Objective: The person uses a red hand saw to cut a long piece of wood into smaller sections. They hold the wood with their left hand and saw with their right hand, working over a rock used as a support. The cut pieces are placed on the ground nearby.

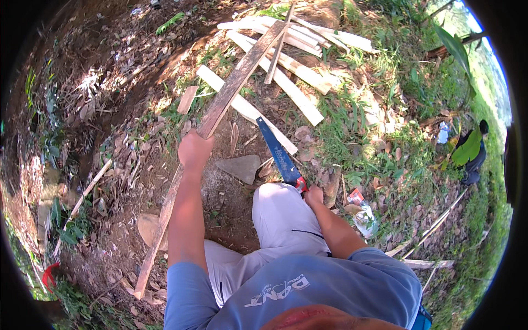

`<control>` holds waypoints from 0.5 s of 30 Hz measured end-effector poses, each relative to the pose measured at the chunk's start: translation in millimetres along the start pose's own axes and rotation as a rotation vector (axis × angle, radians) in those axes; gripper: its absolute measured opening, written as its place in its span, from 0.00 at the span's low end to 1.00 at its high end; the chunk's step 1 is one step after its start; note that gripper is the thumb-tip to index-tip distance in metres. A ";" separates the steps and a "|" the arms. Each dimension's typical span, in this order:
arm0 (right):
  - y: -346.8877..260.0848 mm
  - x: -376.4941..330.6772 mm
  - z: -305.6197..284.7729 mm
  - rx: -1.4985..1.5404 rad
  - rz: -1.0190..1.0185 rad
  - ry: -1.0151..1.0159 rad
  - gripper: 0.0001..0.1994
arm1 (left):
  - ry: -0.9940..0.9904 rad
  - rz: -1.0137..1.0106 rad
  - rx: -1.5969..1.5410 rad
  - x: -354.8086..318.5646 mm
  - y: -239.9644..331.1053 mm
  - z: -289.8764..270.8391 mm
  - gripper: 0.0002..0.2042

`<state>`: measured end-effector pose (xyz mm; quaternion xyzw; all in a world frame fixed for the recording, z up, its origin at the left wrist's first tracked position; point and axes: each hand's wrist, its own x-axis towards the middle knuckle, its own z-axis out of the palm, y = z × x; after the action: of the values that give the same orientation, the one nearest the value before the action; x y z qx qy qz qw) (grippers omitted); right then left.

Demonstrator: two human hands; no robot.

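Observation:
My left hand (194, 149) is wrapped around a long, weathered brown plank (242, 74). The plank slants from the ground at lower left up over a pile of pale cut boards (297, 91). Down by my knee, my right hand (314, 196) is closed on the handle of a handsaw (276, 151), partly hidden behind the knee. Its blade is dark blue and its handle red. The saw points forward and left, with its tip by a single pale board (245, 108). Blade and brown plank are apart.
A flat grey stone (240, 166) lies between plank and saw, and a rounded stone (148, 228) beside the plank's lower part. Plastic litter (364, 219) lies right of my right hand. Another person (473, 159) is at the far right, partly behind a leaf. Thin poles (440, 220) lie at right.

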<state>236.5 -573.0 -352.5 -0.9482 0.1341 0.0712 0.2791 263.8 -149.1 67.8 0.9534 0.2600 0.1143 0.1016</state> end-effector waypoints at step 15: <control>-36.0 -79.1 -197.9 0.961 -0.046 -0.392 0.09 | -0.031 0.050 0.033 5.8 -16.0 47.7 0.33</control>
<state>183.6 -635.4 -152.4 -0.6846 0.0760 0.1716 0.7043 274.0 -139.0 19.2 0.9628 0.2363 0.0978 0.0869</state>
